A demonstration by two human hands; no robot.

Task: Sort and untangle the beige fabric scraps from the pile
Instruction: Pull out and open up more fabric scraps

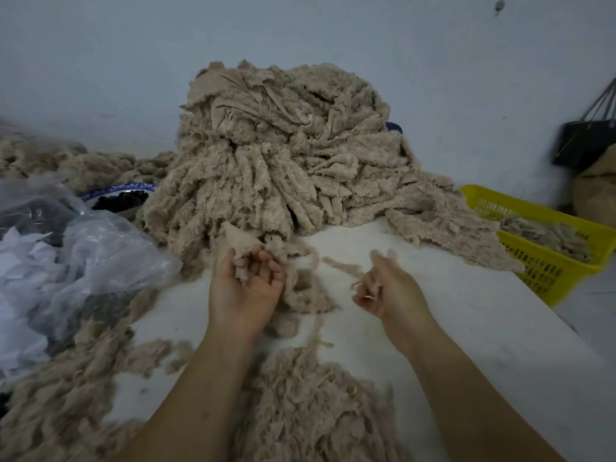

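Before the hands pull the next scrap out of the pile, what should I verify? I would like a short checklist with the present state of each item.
1. The left hand has a firm grip on the beige scrap: ok, the fingers curl round it.
2. The scrap is free of the big pile: cannot tell, its far end meets the pile's lower edge.
3. The right hand is free to help: cannot tell, its fingers are curled, perhaps round a thin strand.
4. The yellow basket has room: ok, only partly filled.
5. The plastic bag is apart from both hands: ok.
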